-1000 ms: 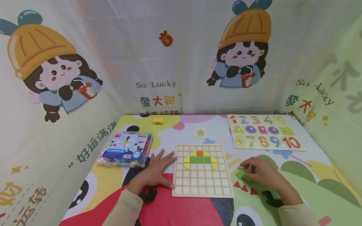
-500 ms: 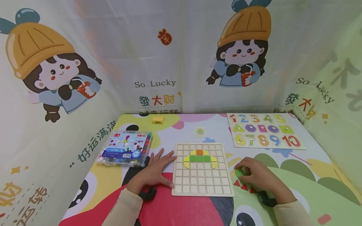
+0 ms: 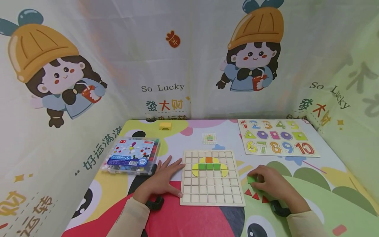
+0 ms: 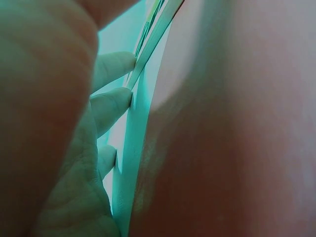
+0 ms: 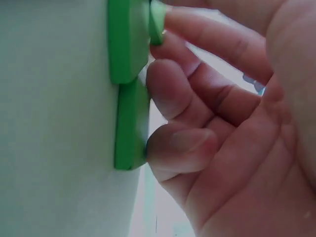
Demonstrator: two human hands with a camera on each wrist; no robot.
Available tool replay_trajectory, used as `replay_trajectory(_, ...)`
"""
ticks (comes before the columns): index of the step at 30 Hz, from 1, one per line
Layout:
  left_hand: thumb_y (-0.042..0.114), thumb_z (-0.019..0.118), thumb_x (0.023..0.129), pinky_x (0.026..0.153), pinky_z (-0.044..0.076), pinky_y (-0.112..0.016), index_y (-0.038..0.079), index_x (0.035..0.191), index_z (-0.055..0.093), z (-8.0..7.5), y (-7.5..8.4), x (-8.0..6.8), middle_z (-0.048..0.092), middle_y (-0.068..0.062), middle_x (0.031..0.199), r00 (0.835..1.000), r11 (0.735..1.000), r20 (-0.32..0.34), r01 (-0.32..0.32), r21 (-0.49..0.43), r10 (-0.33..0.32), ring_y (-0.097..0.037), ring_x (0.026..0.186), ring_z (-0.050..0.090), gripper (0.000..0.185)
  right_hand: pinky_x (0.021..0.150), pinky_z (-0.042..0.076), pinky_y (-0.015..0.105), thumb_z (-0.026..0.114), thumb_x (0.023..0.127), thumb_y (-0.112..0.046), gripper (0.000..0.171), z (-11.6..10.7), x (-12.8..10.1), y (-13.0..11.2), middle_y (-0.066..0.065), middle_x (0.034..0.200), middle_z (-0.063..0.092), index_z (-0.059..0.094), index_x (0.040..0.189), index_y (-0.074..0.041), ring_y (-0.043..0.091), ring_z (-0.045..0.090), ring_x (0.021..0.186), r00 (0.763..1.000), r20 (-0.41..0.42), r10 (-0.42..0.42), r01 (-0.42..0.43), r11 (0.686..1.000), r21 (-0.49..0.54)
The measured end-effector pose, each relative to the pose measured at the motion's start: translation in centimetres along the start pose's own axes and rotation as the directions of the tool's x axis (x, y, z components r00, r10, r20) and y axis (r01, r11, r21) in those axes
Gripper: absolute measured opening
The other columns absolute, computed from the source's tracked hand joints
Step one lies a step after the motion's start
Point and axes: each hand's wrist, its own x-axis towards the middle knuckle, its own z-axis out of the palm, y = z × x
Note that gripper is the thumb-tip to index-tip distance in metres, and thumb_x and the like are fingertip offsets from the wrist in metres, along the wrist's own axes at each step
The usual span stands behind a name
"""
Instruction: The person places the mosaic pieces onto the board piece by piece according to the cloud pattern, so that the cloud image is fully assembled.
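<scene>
My left hand (image 3: 161, 179) lies with fingers spread at the left edge of the wooden grid board (image 3: 207, 191), its fingertips against the rim; the left wrist view shows fingertips (image 4: 121, 101) at that edge. On the board, yellow curved pieces (image 3: 195, 170), an orange square (image 3: 209, 160) and green squares (image 3: 209, 167) form a mushroom-like shape. Right of the board, my right hand (image 3: 267, 179) pinches a green square tile (image 5: 157, 22), partly hidden by the fingers. Two more green tiles (image 5: 132, 123) lie on the table under the curled fingers. Several red triangles (image 3: 256, 196) lie just below.
A small pattern card (image 3: 209, 139) lies beyond the board. A number-and-shape puzzle board (image 3: 278, 138) stands at the back right. To the left is a clear plastic case (image 3: 131, 156) of coloured parts. A yellow arch block (image 3: 165, 126) sits near the back edge.
My right hand has moved slightly left and down onto the green tiles, and its fingers have closed on one. The left hand and board have stayed put.
</scene>
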Motion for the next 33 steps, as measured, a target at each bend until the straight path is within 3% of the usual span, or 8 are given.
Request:
replay_trajectory(9,0.058,0.094,0.069,0.127,-0.011,-0.071,0.029,0.163,0.043,-0.2,0.1,0.0,0.024,0.004,0.178,1.0,1.0,-0.007,0.001,0.002,-0.001,-0.037,0.167,-0.005,0.11,0.064,0.043,0.023,0.087,0.084,-0.019,0.027,-0.2,0.2,0.1,-0.011,0.088,0.06,0.081,0.11,-0.017,-0.001,0.049,0.073,0.999,-0.006,-0.035,0.035,0.999,0.025)
replay_trajectory(17,0.059,0.093,0.07,0.128,-0.01,-0.071,0.03,0.163,0.043,0.0,-0.1,0.1,0.024,0.005,0.178,1.0,1.0,-0.001,0.011,0.01,-0.011,-0.036,0.167,-0.005,0.11,0.062,0.045,0.022,0.089,0.083,-0.016,0.026,0.4,1.4,-0.6,-0.011,0.09,0.066,0.081,0.109,-0.016,-0.001,0.053,0.073,0.972,-0.098,-0.211,0.219,0.973,0.074)
replay_trajectory(25,0.061,0.093,0.069,0.128,-0.009,-0.071,0.032,0.164,0.041,0.3,-0.3,0.0,0.022,0.006,0.178,1.0,1.0,0.009,0.006,0.009,-0.006,-0.035,0.167,-0.005,0.111,0.064,0.046,0.021,0.082,0.087,-0.013,0.026,0.6,4.3,-3.8,-0.009,0.094,0.066,0.081,0.113,-0.013,0.004,0.054,0.078,0.976,0.007,-0.216,0.214,0.971,0.109)
replay_trajectory(33,0.06,0.093,0.07,0.128,-0.009,-0.071,0.031,0.163,0.042,0.2,-0.2,0.0,0.023,0.006,0.178,1.0,1.0,-0.001,0.003,0.017,-0.003,-0.036,0.167,-0.004,0.11,0.074,0.053,0.024,0.081,0.09,-0.013,0.023,2.4,7.5,-7.1,-0.007,0.099,0.069,0.082,0.113,-0.013,0.011,0.06,0.085,0.96,0.068,-0.273,0.271,0.962,0.033)
